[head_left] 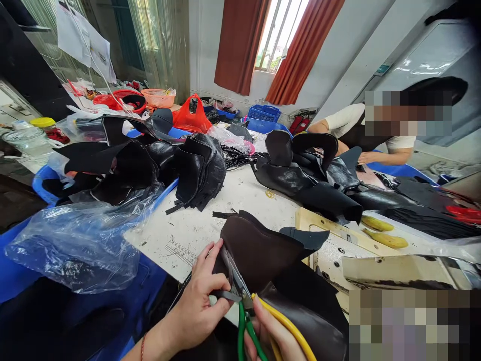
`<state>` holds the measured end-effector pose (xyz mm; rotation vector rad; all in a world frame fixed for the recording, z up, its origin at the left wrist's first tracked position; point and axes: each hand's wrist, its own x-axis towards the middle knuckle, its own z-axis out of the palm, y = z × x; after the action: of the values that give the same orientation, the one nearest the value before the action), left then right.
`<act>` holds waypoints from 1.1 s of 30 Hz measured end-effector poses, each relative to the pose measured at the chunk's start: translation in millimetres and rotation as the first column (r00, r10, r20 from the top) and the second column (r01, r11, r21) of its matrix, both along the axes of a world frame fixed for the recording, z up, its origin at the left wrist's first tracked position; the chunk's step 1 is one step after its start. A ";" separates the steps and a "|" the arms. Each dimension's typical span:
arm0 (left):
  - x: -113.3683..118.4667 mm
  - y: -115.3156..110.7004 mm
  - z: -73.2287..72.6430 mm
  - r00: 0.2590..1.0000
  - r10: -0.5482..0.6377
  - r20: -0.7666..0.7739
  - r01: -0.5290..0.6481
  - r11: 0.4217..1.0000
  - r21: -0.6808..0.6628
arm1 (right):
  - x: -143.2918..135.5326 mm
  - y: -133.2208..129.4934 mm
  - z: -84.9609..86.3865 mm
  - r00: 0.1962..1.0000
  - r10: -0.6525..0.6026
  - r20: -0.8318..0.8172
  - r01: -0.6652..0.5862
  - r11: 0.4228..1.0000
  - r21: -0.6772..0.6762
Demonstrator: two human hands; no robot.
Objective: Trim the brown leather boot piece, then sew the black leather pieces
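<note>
My right hand [278, 333] is wrapped round scissors with yellow handles [291, 323]. Green-handled pliers or snips [241, 333] are also in that hand; their jaws are hard to make out. The scissor blades lie along the edge of a dark brown leather piece [259, 248] with black backing. My left hand [201, 296] is closed at this edge, a narrow dark strip [227, 294] between thumb and fingers. More dark leather [311, 321] lies under and beside my right hand.
Stacked black leather pieces [199, 168] lie at the back left, beside clear plastic [82, 240] over a blue bin. More leather [296, 175] lies at the back right. Bananas [385, 238] rest by the sewing machine bed [338, 255]. Another person [391, 145] sits across the table.
</note>
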<state>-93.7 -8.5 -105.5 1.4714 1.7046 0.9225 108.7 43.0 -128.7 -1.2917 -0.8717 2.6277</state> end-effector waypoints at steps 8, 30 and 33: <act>-17.1 -6.3 4.2 0.978 -0.111 0.178 0.103 0.993 0.053 | -32.2 26.9 17.3 0.989 0.053 -0.139 -0.086 0.967 -0.240; -57.6 48.7 20.6 0.996 -0.061 0.064 0.064 0.997 -0.041 | -18.4 74.1 22.9 0.883 0.034 -0.468 -0.088 0.992 -0.094; -37.3 62.0 10.3 0.989 -0.091 0.117 0.101 0.991 -0.089 | -12.8 82.2 23.3 0.891 0.119 -0.439 -0.102 0.993 0.063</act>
<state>-131.0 53.6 -95.2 1.3997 1.5608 0.8450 95.9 125.2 -105.4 -0.5993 -0.9284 2.7991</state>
